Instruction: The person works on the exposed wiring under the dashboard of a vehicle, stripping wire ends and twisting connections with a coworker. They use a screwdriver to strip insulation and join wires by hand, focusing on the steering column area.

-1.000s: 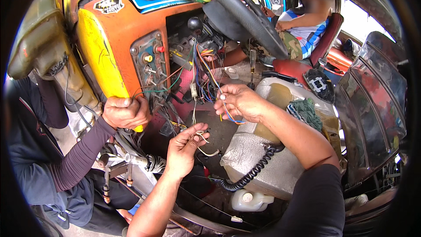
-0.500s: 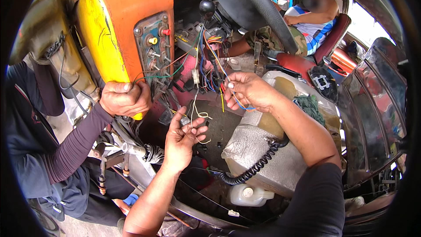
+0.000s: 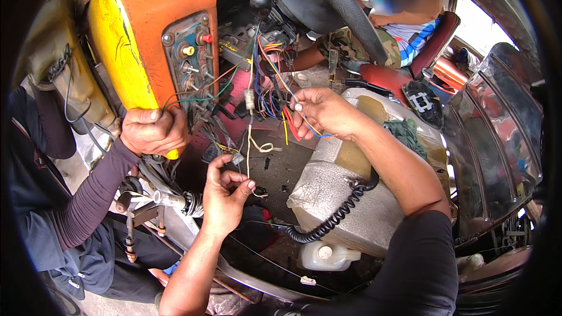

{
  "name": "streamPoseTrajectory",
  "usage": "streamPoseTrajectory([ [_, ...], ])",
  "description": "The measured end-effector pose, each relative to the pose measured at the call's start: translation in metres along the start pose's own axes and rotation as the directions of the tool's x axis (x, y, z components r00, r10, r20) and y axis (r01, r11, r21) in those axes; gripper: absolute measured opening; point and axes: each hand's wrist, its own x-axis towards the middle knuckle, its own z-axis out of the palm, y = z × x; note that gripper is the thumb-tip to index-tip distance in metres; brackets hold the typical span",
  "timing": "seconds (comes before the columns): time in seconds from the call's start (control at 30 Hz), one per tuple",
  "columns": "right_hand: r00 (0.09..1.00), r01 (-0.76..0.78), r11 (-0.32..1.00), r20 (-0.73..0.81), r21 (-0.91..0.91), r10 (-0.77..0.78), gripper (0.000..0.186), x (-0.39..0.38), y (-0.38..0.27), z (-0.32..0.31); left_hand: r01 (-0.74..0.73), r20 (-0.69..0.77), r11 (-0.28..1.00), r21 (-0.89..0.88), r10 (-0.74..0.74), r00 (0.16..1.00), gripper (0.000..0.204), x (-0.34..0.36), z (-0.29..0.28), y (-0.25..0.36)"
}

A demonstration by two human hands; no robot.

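Note:
My left hand (image 3: pixel 225 199) pinches a white wire (image 3: pixel 250 149) low down, below its small loop and pale connector (image 3: pixel 250 99). My right hand (image 3: pixel 316 114) grips thin wires, a blue one (image 3: pixel 321 134) among them, with red and yellow wires (image 3: pixel 286 133) hanging beside the fingers. These hang from a multicoloured bundle (image 3: pixel 269 58) below a black-knobbed lever (image 3: pixel 260 4). An orange and yellow dashboard (image 3: pixel 143 9) with a switch panel (image 3: pixel 188 58) stands left of the bundle.
A co-worker's hand (image 3: pixel 153 131) grips the dashboard's yellow edge. A seated person (image 3: pixel 404 35) is beyond the steering wheel (image 3: pixel 351 11). A silver padded cover (image 3: pixel 328 199) with a coiled black cord (image 3: pixel 322 219) lies right, above a white jug (image 3: pixel 328 256).
My left fingers released the wire's loop, spread, and now pinch lower on it. My right hand sits higher in the picture, still on its wires. The whole view has shifted slightly.

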Motion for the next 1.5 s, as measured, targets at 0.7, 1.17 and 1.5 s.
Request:
streamPoseTrajectory([
  [0.7, 0.994, 0.028, 0.965, -0.091, -0.261, -0.053, 0.022, -0.001, -0.007, -0.028, -0.624, 0.459, 0.140, 0.769, 0.559, 0.691, 0.016, -0.002, -0.001, 0.040],
  [1.17, 0.997, 0.053, 0.967, -0.047, -0.248, -0.067, 0.019, -0.002, -0.006, -0.027, -0.577, 0.636, -0.274, 0.769, 0.417, 0.649, 0.046, 0.038, 0.036, 0.048],
  [1.5, 0.996, 0.071, 0.955, -0.029, -0.287, -0.083, 0.019, -0.002, -0.009, -0.026, -0.637, 0.769, -0.446, 0.629, 0.232, 0.596, 0.029, 0.076, 0.069, 0.012],
])
